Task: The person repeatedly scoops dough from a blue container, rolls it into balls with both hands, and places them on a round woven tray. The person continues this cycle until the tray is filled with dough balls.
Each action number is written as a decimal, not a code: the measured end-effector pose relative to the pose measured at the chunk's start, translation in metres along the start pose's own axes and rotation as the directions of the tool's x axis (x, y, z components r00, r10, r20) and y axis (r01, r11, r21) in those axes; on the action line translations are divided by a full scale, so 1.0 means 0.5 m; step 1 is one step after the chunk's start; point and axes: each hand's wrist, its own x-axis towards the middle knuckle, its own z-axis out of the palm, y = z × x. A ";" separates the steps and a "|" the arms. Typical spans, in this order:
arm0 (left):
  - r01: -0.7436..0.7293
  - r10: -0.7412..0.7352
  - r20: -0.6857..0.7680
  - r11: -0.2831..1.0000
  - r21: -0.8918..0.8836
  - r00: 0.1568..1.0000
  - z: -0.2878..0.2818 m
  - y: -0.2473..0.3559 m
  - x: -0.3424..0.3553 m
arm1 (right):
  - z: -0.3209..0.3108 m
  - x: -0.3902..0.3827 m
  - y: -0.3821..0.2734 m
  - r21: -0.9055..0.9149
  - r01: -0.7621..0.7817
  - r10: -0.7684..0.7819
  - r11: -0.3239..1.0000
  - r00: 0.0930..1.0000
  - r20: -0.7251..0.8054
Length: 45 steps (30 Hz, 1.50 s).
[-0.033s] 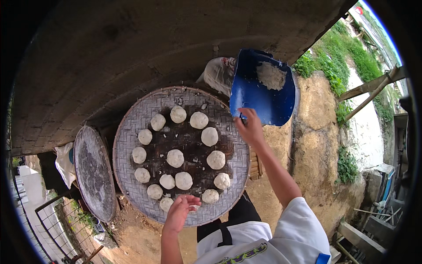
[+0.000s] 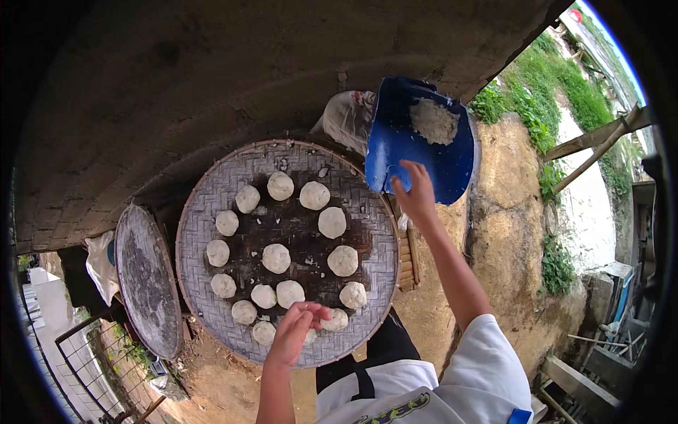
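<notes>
Pale dough-like balls [image 2: 276,258] lie spaced out on a round woven bamboo tray [image 2: 201,212], whose middle is stained dark. My left hand [image 2: 291,335] hovers over the tray's near edge, fingers loosely bent with nothing visible in them; it partly hides a ball below. To the right, my right hand [image 2: 417,194] is over the near rim of a cut blue plastic container [image 2: 445,173], thumb and fingers apart and holding nothing I can see. A mound of whitish, crumbly dough [image 2: 433,121] sits at the container's far end.
A second round tray [image 2: 146,283] leans at the left. A whitish plastic bag [image 2: 346,120] lies between the container and the wall [image 2: 176,92]. Bamboo slats [image 2: 407,261] show beside the woven tray. Wooden poles [image 2: 593,152] stand at the far right.
My right hand has moved rightward and a little away from me, farther over the blue container. My left hand has shifted slightly right, and the tray appears slightly farther left in view.
</notes>
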 end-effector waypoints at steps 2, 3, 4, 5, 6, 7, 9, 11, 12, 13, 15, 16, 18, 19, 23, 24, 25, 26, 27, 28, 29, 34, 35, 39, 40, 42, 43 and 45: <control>-0.196 0.182 0.100 0.967 0.160 0.978 0.096 0.019 0.185 | -0.013 0.119 0.161 -0.153 0.037 -0.045 0.988 0.998 -0.047; -0.317 0.300 0.107 0.852 0.417 0.948 0.135 0.034 0.282 | -0.009 0.166 0.229 -0.220 0.009 -0.022 0.976 0.998 -0.056; -0.328 0.378 0.044 0.734 0.594 0.925 0.172 0.048 0.376 | 0.004 0.208 0.284 -0.282 0.078 -0.105 0.956 0.991 -0.082; -0.416 0.560 0.060 0.535 0.735 0.826 0.203 0.067 0.471 | 0.016 0.249 0.326 -0.355 0.110 -0.153 0.928 0.983 -0.097; -0.380 0.647 0.033 0.404 0.832 0.761 0.231 0.083 0.561 | 0.028 0.283 0.359 -0.435 0.198 -0.282 0.878 0.949 -0.137; -0.325 0.734 0.029 0.264 0.908 0.678 0.250 0.096 0.635 | 0.048 0.304 0.378 -0.424 0.106 -0.177 0.899 0.975 -0.132; -0.370 0.773 0.041 0.256 0.893 0.633 0.261 0.111 0.748 | 0.102 0.330 0.391 -0.419 0.045 -0.146 0.907 0.966 -0.212; -0.246 0.620 0.004 0.306 0.920 0.785 0.244 0.125 0.818 | 0.144 0.341 0.390 -0.395 0.002 -0.119 0.919 0.955 -0.273; -0.256 0.661 -0.055 0.364 0.896 0.748 0.242 0.118 0.830 | 0.157 0.344 0.388 -0.337 -0.046 -0.055 0.940 0.957 -0.286; -0.300 0.683 -0.016 0.342 0.891 0.730 0.235 0.116 0.840 | 0.164 0.347 0.388 -0.264 -0.079 -0.011 0.961 0.947 -0.322; -0.283 0.641 -0.015 0.360 0.889 0.767 0.226 0.111 0.840 | 0.163 0.349 0.390 -0.254 -0.042 -0.021 0.966 0.971 -0.238; -0.287 0.656 -0.006 0.338 0.896 0.755 0.226 0.110 0.837 | 0.155 0.351 0.393 -0.242 -0.010 -0.043 0.970 0.976 -0.213; -0.291 0.656 -0.020 0.362 0.886 0.754 0.229 0.112 0.828 | 0.139 0.352 0.398 -0.128 0.063 -0.083 0.990 0.984 -0.159; -0.324 0.669 -0.003 0.364 0.873 0.744 0.232 0.115 0.825 | 0.133 0.352 0.398 -0.028 0.099 -0.102 0.995 0.986 -0.135; -0.237 0.598 -0.053 0.397 0.887 0.800 0.242 0.126 0.823 | 0.146 0.346 0.382 0.051 -0.077 0.089 0.996 0.955 -0.283; -0.249 0.617 -0.048 0.385 0.889 0.786 0.243 0.126 0.823 | 0.157 0.341 0.374 -0.156 -0.065 0.029 0.986 0.975 -0.221; -0.256 0.620 -0.039 0.379 0.889 0.784 0.244 0.126 0.824 | 0.167 0.338 0.368 -0.163 0.004 -0.048 0.987 0.961 -0.271; -0.266 0.640 -0.040 0.374 0.888 0.767 0.243 0.125 0.824 | 0.173 0.333 0.364 -0.161 0.017 -0.059 0.987 0.963 -0.262; -0.272 0.647 -0.040 0.375 0.886 0.761 0.243 0.123 0.824 | 0.178 0.330 0.361 -0.145 0.061 -0.087 0.987 0.979 -0.183; -0.271 0.651 -0.048 0.381 0.884 0.757 0.242 0.122 0.823 | 0.178 0.326 0.360 -0.093 0.103 -0.117 0.990 0.980 -0.161; -0.283 0.659 -0.037 0.373 0.884 0.751 0.240 0.121 0.823 | 0.178 0.322 0.359 -0.035 0.066 -0.072 0.997 0.974 -0.216; -0.247 0.617 -0.075 0.419 0.874 0.784 0.235 0.117 0.825 | 0.184 0.311 0.348 -0.107 0.004 -0.033 0.994 0.962 -0.270; -0.225 0.609 -0.084 0.413 0.883 0.788 0.235 0.118 0.825 | 0.191 0.311 0.342 -0.126 -0.015 -0.016 0.992 0.970 -0.244; -0.225 0.619 -0.075 0.391 0.892 0.781 0.234 0.118 0.824 | 0.224 0.316 0.327 0.187 0.020 0.009 0.982 0.988 -0.152; -0.257 0.640 -0.059 0.389 0.884 0.766 0.233 0.116 0.824 | 0.228 0.324 0.329 0.100 0.121 -0.098 0.988 0.973 -0.210; -0.282 0.659 -0.046 0.383 0.880 0.751 0.232 0.112 0.824 | 0.223 0.344 0.339 -0.096 0.227 -0.245 0.969 0.927 -0.283; -0.302 0.665 -0.031 0.379 0.875 0.746 0.231 0.111 0.824 | 0.217 0.358 0.345 -0.051 0.279 -0.283 0.959 0.950 -0.133; -0.260 0.635 -0.067 0.407 0.876 0.770 0.230 0.109 0.825 | 0.203 0.387 0.352 0.069 0.287 -0.289 0.956 0.957 0.023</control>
